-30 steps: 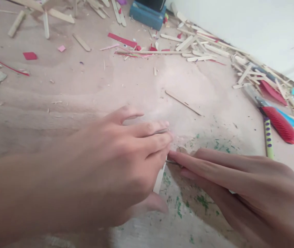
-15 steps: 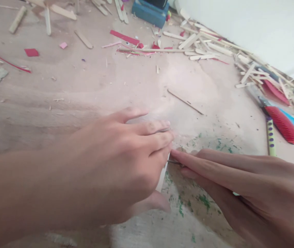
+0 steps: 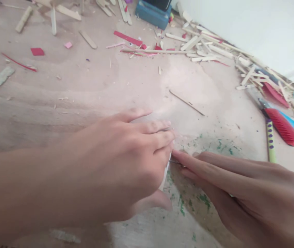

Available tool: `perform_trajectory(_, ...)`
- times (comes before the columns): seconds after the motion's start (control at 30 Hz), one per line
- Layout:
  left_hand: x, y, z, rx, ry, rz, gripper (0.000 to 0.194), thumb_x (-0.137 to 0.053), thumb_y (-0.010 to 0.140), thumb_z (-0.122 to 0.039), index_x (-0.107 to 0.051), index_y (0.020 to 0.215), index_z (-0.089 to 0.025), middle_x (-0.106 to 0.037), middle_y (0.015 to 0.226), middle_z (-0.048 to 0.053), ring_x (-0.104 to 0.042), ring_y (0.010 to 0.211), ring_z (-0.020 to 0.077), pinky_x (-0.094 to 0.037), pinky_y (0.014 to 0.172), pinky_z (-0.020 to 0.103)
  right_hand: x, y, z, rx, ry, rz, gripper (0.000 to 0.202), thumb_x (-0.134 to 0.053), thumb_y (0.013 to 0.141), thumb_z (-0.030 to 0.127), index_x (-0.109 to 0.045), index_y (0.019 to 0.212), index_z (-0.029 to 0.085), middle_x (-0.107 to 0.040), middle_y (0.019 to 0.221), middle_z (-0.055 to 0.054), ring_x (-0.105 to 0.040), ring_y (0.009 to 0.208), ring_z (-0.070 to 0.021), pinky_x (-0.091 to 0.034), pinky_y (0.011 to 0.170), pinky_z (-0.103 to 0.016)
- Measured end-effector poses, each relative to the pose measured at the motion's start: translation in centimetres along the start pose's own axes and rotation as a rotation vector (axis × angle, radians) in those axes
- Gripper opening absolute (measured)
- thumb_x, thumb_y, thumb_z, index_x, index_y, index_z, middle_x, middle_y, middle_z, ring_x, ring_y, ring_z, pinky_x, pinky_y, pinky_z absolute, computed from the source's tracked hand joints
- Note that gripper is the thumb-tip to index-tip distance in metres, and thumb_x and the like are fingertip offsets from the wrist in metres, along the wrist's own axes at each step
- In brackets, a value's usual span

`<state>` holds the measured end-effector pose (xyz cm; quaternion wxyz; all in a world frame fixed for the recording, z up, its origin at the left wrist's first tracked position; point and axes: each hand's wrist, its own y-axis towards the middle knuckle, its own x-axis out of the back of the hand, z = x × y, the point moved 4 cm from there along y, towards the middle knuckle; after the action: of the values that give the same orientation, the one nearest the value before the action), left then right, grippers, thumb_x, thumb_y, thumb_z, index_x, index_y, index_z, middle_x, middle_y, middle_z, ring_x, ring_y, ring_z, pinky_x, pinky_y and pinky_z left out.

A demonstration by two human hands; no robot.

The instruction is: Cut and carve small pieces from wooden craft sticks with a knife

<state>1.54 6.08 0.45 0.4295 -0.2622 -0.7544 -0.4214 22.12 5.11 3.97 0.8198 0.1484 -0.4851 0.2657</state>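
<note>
My left hand lies flat with its fingers stretched out, pressing down on a pale flat strip whose right edge shows past the hand. Most of that strip is hidden under the palm and fingers. Against the edge, close to the left fingertips, is the tip of a thin metal tool. My right hand is closed around this tool, the index finger laid along it. Its handle is covered by the hand, so its exact kind does not show.
A red-handled cutter and a green strip with purple dots lie at the right. Craft sticks pile along the wall behind. A blue block stands at the back. A thin brown stick lies beyond my hands.
The view has shifted slightly, so the table things appear a little further right. Both hands keep nearly the same pose, with the tool tip still by the strip's edge.
</note>
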Motion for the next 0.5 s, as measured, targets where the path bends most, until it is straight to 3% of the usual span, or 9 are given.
perform_trajectory(0.13,-0.2,-0.1,0.1,-0.028,-0.042,0.009,0.066,-0.079,0.106,-0.062,-0.078,0.138,-0.004,-0.082,0.141,0.02,-0.071,0.149,0.0384,-0.054,0.132,0.061,0.5,-0.2,-0.2,0.01,-0.002,-0.01,0.023,-0.072,0.111,0.045,-0.087,0.118,0.029,-0.084,0.092,-0.004,-0.084,0.082,-0.0239,-0.066,0.064,-0.029)
perform_trajectory(0.27,0.3,0.0,0.0,-0.008,-0.056,-0.009,0.064,-0.069,0.112,-0.065,-0.08,0.132,-0.005,-0.08,0.147,0.02,-0.074,0.144,0.0394,-0.057,0.129,0.063,0.7,-1.3,-0.6,-0.001,-0.015,-0.011,0.022,-0.06,0.118,0.035,-0.082,0.12,0.031,-0.087,0.099,0.0,-0.087,0.091,-0.0208,-0.068,0.069,-0.027)
perform_trajectory(0.4,0.9,0.3,0.5,0.025,-0.077,-0.059,0.03,-0.057,0.12,-0.028,-0.079,0.127,-0.011,-0.085,0.137,0.01,-0.081,0.128,0.028,-0.062,0.122,0.05,1.3,-2.8,-1.2,-0.057,-0.101,-0.09,0.029,-0.066,0.114,0.037,-0.08,0.139,0.039,-0.089,0.126,0.003,-0.088,0.106,-0.0213,-0.073,0.079,-0.029)
perform_trajectory(0.5,0.7,0.3,1.3,-0.032,-0.128,-0.032,0.032,-0.051,0.114,-0.008,-0.074,0.135,-0.013,-0.081,0.146,0.008,-0.077,0.136,0.0226,-0.056,0.124,0.043,1.7,-3.1,-1.0,0.0,-0.053,-0.081,0.034,-0.059,0.115,0.032,-0.079,0.141,0.04,-0.09,0.124,0.005,-0.088,0.102,-0.0181,-0.071,0.08,-0.024)
